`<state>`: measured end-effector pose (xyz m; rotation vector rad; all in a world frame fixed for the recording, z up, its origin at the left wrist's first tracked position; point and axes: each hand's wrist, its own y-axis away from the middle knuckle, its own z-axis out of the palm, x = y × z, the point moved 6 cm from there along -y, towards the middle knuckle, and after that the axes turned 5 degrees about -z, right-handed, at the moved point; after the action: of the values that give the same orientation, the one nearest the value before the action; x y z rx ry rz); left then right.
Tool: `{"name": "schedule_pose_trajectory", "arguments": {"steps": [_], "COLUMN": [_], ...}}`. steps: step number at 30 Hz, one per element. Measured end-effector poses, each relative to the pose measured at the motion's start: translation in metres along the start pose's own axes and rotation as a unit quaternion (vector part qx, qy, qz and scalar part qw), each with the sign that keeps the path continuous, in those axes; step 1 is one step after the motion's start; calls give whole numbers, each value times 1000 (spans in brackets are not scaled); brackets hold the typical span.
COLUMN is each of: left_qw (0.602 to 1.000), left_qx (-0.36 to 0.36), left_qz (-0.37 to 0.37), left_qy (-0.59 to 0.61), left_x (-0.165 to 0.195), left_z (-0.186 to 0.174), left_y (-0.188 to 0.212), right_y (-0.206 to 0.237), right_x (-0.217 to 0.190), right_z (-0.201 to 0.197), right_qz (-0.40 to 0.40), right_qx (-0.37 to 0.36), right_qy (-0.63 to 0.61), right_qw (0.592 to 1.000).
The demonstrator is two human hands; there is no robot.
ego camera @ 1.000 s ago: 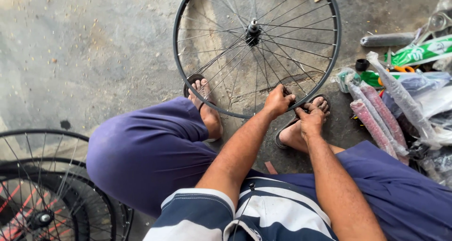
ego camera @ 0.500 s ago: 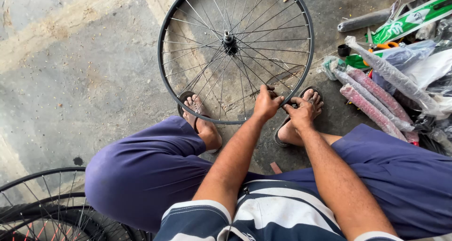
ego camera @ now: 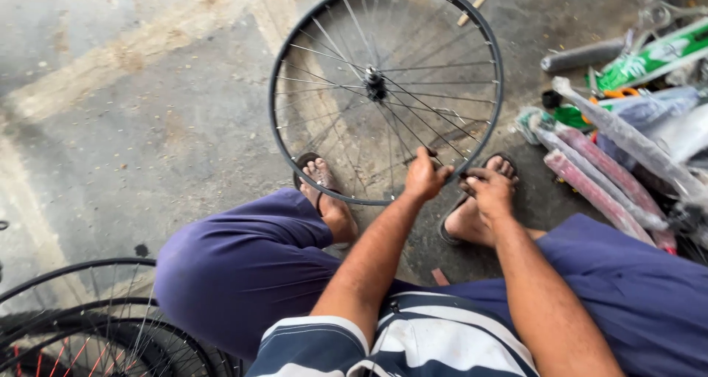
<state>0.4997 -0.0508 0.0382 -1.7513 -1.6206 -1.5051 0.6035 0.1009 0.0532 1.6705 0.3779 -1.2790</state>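
Seated person truing a bare wheel (ego camera: 386, 89), seen from above. The wheel stands on the concrete floor (ego camera: 147, 126) between the person's sandalled feet, its rim leaning away from the body so that the hub (ego camera: 374, 82) lies ahead of and above both hands; the wheel's axle runs roughly toward and away from the viewer, and the rim's plane faces the camera. Both hands meet at the near lower right arc of the rim. The left hand (ego camera: 424, 176) is curled narrowly around a spoke or the rim edge, fingers closed; exactly what it pinches is too small to tell. The right hand (ego camera: 489, 191) sits just beside it, touching the rim, fingers also drawn in, apparently on a small tool or nipple, though this cannot be made out. The two hands are about equally near the rim; the left lies nearer the hub. To the right, well apart from the hands, lie wrapped parts (ego camera: 605, 178) in plastic and green packaging (ego camera: 649, 56). At lower left, more wheels (ego camera: 88, 325) are stacked beside the knee.
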Motion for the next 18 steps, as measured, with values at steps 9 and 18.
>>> {"name": "schedule_pose_trajectory", "arguments": {"steps": [9,18], "left_qw": [1000,994], "left_qx": [4,-64], "left_qz": [-17,-91], "left_qy": [-25,-2], "left_x": [12,14], "left_z": [-14,-15], "left_y": [-3,3], "right_y": [-6,-10], "right_x": [-11,1], "right_z": [6,-2], "right_qz": [-85,0], "right_qx": [-3,60], "right_qy": [19,2], "right_qw": [996,998]}}
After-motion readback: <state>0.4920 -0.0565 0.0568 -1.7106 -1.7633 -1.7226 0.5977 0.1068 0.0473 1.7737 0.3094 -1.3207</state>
